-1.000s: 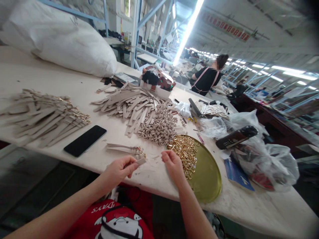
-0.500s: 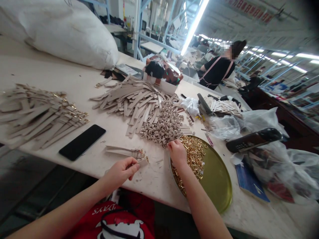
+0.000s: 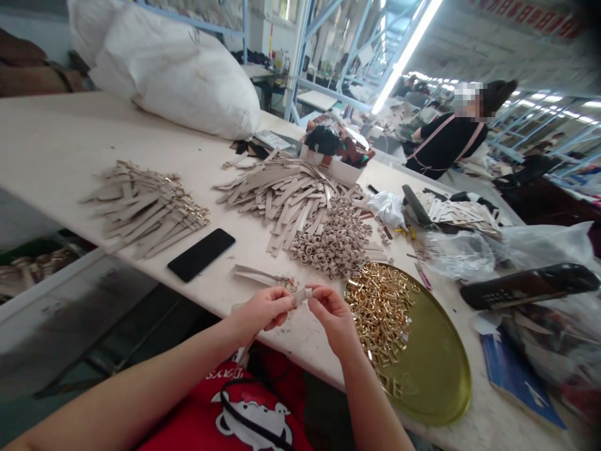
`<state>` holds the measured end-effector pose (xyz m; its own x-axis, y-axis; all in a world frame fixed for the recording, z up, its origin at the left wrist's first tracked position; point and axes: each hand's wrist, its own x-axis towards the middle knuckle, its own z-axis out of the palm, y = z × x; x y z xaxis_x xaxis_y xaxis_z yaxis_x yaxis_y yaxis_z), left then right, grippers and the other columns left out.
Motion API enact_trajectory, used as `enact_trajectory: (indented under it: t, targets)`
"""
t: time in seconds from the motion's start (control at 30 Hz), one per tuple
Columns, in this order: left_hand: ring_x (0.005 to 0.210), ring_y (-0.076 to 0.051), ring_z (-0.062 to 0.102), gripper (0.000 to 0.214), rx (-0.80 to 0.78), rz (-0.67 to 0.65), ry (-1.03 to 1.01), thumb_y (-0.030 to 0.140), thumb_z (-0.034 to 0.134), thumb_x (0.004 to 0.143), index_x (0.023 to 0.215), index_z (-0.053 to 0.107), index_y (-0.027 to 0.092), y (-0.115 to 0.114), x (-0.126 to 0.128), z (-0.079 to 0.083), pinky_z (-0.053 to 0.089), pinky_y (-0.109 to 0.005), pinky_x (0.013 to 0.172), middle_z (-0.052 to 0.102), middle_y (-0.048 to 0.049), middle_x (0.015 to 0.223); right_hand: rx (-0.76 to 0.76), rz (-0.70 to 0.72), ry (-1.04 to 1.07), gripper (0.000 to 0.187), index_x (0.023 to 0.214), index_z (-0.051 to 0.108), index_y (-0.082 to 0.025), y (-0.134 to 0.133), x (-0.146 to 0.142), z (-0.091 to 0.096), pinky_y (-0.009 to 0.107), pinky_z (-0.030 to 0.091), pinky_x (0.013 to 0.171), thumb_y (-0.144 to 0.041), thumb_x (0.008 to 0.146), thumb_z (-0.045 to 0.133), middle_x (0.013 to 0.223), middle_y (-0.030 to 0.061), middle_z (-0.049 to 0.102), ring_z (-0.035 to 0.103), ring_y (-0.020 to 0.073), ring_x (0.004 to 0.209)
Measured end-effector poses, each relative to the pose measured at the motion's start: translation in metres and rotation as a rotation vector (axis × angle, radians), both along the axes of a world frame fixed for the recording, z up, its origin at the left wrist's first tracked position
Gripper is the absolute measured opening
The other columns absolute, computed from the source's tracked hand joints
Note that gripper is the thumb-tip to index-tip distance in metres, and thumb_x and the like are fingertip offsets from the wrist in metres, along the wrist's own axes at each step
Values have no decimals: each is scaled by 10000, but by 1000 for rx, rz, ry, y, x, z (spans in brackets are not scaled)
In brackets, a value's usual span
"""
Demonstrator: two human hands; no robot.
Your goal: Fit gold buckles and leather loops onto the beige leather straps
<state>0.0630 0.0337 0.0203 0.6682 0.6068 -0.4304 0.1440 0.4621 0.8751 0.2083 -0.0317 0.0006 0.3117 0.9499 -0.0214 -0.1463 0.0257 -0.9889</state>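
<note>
My left hand (image 3: 267, 308) pinches a light grey strap (image 3: 299, 297) near its end, above the table's front edge. At that end my right hand (image 3: 334, 319) grips a small strap loop (image 3: 308, 292) between thumb and fingertips; whether the loop is around the strap or just touching it, I cannot tell. Just behind my left hand lie a few straps with gold buckles (image 3: 263, 276). Farther back is a heap of small grey loops (image 3: 328, 241), backed by a pile of loose straps (image 3: 282, 194). Gold buckles (image 3: 380, 300) fill the left part of a round gold tray (image 3: 439, 382) beside my right hand.
On the left are buckled straps (image 3: 150, 210) and a black phone (image 3: 201, 254). A large white sack (image 3: 188, 75) lies at the back. To the right sit a blue book (image 3: 521, 376), a black elongated object (image 3: 530, 285) and plastic bags (image 3: 469, 254). A person (image 3: 444, 144) stands beyond the table.
My right hand has moved left from the loop heap and tray edge to the strap end, bringing a small loop. The camera view has turned left.
</note>
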Motion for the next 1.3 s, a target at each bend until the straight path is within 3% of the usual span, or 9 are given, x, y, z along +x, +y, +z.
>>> enact_trajectory:
  t: [0.1,0.2,0.3,0.6,0.77,0.97,1.1,1.23,1.3]
  targets:
    - [360,-38,228,304,105,-12,39,459,515,711,671,430,169,-6,-7,-2,141,-173,368,366,91,428,-70,21,-30,139,759,575,-209,-5,-2,1,251,412,662,-290,678,654,837,-3,600,524,128,730]
    - [421,-55,329,273,345,-8,91,412,502,734,640,452,160,-12,-10,-1,247,-176,424,398,73,465,-110,-17,-79,162,728,568,-188,-8,-5,0,252,403,614,-341,712,620,682,-16,577,493,117,619]
    - [461,-68,377,266,477,-21,142,397,476,759,639,471,160,-17,-12,1,289,-186,462,417,66,502,-92,-70,-50,181,755,554,-185,-11,-10,0,269,421,633,-357,730,606,726,5,617,516,127,640]
    - [452,-74,352,286,505,-107,188,409,423,797,651,466,166,-18,-18,-4,276,-193,451,389,73,489,-35,-40,-160,180,911,606,-209,-18,-34,4,329,417,813,-311,773,552,896,29,644,565,168,858]
    - [543,-95,433,160,589,-101,150,279,404,804,810,514,162,-20,-20,3,328,-204,519,494,42,593,-124,-53,-1,193,825,611,-190,-10,-31,-3,265,424,642,-356,725,602,720,-10,600,518,122,645]
    - [622,-114,526,204,486,-55,99,174,392,782,982,424,154,-12,-19,-3,399,-227,600,558,23,646,-89,-29,93,242,776,589,-200,-9,-38,-2,273,426,614,-426,696,624,647,-19,563,501,132,612]
    - [629,-123,544,228,461,-89,125,246,454,787,994,422,155,-4,-20,-8,387,-223,568,605,0,684,-92,-13,196,375,723,596,-179,-7,-36,-2,306,441,630,-507,810,435,683,33,584,519,155,645]
    - [563,-116,516,282,511,-96,245,332,486,786,1013,439,171,0,-21,-9,345,-214,517,610,12,689,-204,66,324,188,757,573,-204,-3,-30,-11,258,437,589,-386,727,607,669,-9,548,491,125,600]
    - [560,-126,510,309,570,-100,329,367,493,778,1012,452,171,2,-21,-8,336,-220,514,592,18,665,-256,139,355,210,839,592,-215,-3,-29,-16,254,436,575,-401,743,579,703,0,553,482,123,592]
